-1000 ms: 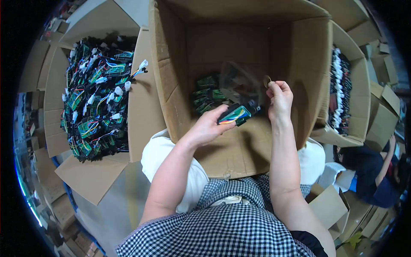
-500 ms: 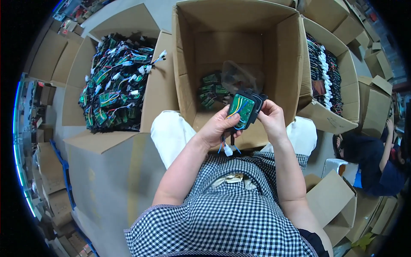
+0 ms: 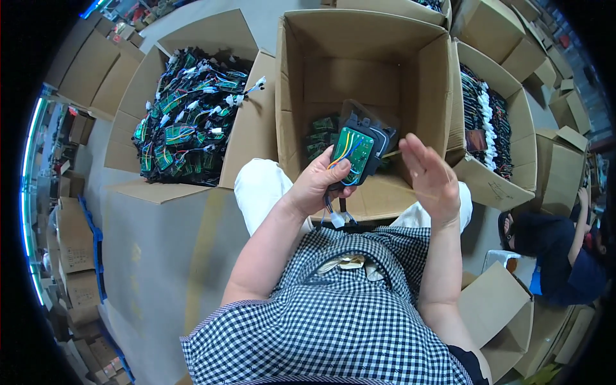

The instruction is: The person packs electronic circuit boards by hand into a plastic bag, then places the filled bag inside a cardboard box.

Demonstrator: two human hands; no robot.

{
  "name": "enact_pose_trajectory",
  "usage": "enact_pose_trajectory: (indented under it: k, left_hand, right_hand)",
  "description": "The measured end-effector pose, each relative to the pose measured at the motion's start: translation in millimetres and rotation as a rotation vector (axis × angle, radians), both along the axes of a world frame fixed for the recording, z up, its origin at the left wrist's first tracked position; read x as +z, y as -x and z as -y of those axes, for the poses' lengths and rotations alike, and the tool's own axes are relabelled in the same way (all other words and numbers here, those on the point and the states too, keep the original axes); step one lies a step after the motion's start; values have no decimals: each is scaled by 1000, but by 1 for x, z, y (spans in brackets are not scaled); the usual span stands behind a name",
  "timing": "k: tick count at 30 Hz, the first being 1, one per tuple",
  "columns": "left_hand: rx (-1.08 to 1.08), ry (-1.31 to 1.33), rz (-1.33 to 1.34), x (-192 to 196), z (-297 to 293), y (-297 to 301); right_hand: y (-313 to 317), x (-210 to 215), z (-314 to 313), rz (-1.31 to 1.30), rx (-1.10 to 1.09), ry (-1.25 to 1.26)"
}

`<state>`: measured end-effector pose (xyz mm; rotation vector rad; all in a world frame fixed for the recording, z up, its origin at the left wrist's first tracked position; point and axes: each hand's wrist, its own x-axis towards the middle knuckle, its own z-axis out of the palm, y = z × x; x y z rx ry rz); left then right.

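My left hand is closed on a green circuit board set in a black plastic housing, its thumb resting on the near left edge. Yellow, orange and blue wires cross the board. A white connector dangles on leads below that hand. To the right of the housing, my right hand is raised with fingers stretched out, apart from the board, holding nothing. Beneath both hands stands an open cardboard box. Inside lie several green boards and a translucent plastic piece, partly hidden by the held unit.
On the left, a carton is heaped with wired boards. Another carton at right holds rows of dark units with white connectors. A co-worker sits at the far right, past a flattened-open box.
My right hand has let go of the housing and moved away to the right, its fingers opening out. The left hand still grips the board. The whole view has shifted slightly.
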<state>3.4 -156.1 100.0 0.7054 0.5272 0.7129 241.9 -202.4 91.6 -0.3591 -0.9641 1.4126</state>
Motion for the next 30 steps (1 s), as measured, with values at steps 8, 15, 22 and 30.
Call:
enact_pose_trajectory:
  k: [8, 15, 22, 30]
  left_hand:
    - [-531, -1572, -1239, 24, 16, -31]
    - [186, 117, 20, 11, 6, 11]
    - [-52, -528, -835, 45, -27, 56]
    - [1229, -278, -417, 25, -96, 165]
  right_hand:
    - [15, 16, -56, 1414, -66, -186]
    - [34, 8, -36, 439, -210, -34]
    - [-17, 24, -67, 532, -123, 128]
    - [-53, -96, -75, 439, -304, 891]
